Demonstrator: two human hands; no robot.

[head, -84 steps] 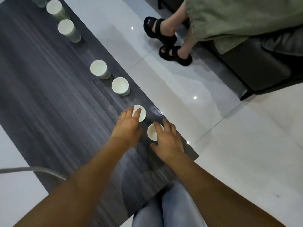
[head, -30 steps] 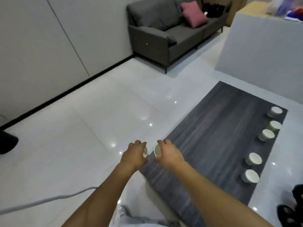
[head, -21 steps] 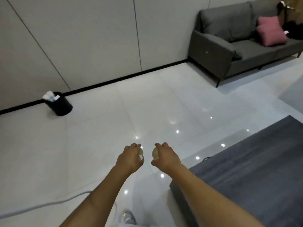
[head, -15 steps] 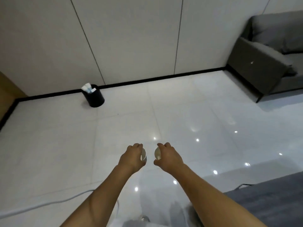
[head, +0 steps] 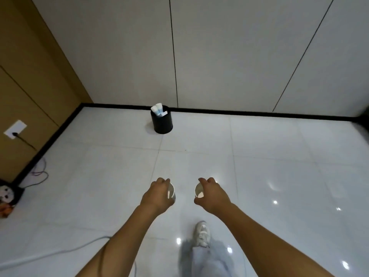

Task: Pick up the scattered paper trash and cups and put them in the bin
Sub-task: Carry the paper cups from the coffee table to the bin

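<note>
My left hand grips a white paper cup from above, only the cup's rim and inside showing past the fingers. My right hand holds a second white paper cup the same way. Both hands hang side by side over the white tiled floor. Ahead of them, against the black skirting, stands the black bin with white cups sticking out of its top.
A brown wooden wall with a socket and trailing cables runs along the left. A soft toy lies at the left edge. A grey cable crosses the floor near my white shoe.
I lifted the two cups off the dark table and turned left away from it. The sofa left the view and the bin came to the centre, closer than before.
</note>
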